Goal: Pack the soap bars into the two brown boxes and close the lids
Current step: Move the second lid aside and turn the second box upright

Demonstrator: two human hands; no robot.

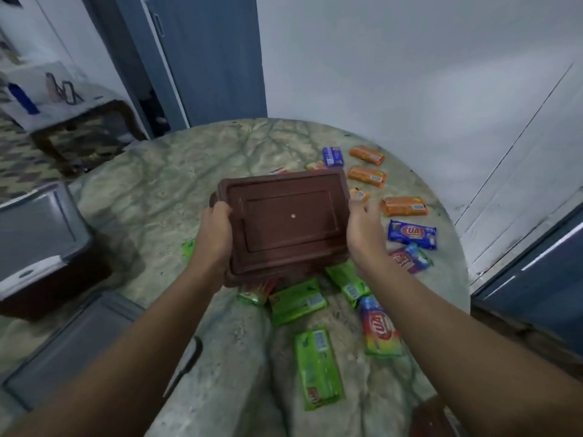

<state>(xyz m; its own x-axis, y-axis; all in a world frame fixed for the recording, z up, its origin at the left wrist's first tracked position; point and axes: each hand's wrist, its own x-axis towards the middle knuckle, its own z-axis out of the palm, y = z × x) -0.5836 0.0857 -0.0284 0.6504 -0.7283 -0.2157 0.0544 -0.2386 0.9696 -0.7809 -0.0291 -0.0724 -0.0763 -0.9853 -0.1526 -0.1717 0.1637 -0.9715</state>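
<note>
A brown box [285, 222] with its lid on is lifted above the round marble table [151, 197]. My left hand [212, 234] grips its left edge, thumb curled over the lid. My right hand [362, 231] grips its right edge. Wrapped soap bars lie scattered on the table: orange bars [367, 176] at the back right, a blue bar [412, 234] to the right, green bars [297, 301] just below the box, one green bar [318, 367] nearer me, and a multicoloured bar [380, 329]. Some bars are partly hidden behind the box.
A dark brown object [432, 417] shows at the table's near right edge. Grey chairs [41, 234] stand to the left of the table. A blue door [214, 58] and a white wall are behind it. A small side table [75, 121] with bottles stands at far left.
</note>
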